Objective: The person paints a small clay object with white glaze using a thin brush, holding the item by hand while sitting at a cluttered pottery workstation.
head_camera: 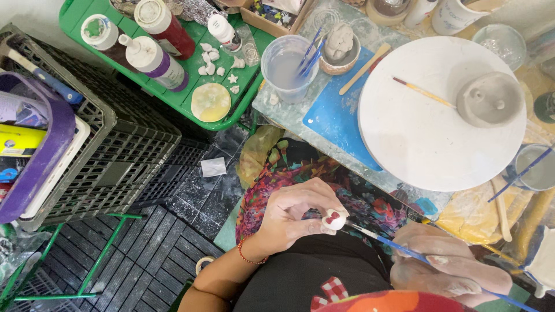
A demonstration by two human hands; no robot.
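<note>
My left hand pinches a small white clay piece with red marks between thumb and fingers, held over my lap. My right hand, dusted with clay, holds a thin blue-handled paintbrush whose tip touches the white piece. A red bead bracelet circles my left wrist. Beyond my hands, a round white board carries a grey clay bowl and another brush.
A clear cup of cloudy water with blue brushes stands on a blue mat. A green tray holds paint bottles and small white clay shapes. A black crate sits left; a water tub right.
</note>
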